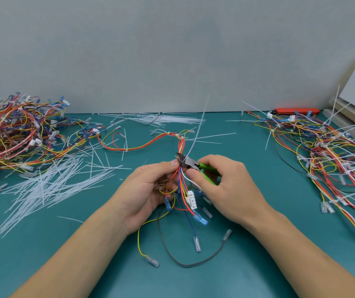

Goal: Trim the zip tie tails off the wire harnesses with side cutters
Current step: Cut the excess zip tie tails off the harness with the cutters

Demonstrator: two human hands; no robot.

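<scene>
We are holding one wire harness [182, 168] up over the middle of the green worktop [258, 244]. Our left hand [148, 190] is curling its fingers around the bunch of red, blue, yellow and white wires. Our right hand [223, 186] is gripping the green handles of the side cutters [188, 162]. The metal tips of the cutters are sitting right at the wires, just above our left fingers. A long white zip tie tail [198, 130] is sticking up and away from that spot, toward the far wall. We cannot tell if the tips are biting the tail.

A white plug [191, 198] and some small clear and blue end caps are hanging from the wires between our hands. A yellow wire and a gray wire [193, 263] are lying in loops on the worktop near us. The far part of the harness is bending off to the left across the worktop.

Lots of cut white tails [49, 186] are lying in a heap on the left. More are lying in a row [155, 119] at the far edge by the wall. A big pile of harnesses [15, 134] is sitting at the far left. Another pile [331, 151] is spreading out on the right, with long white tails poking out of it. An orange tool [296, 111] is lying at the far right by the wall.
</scene>
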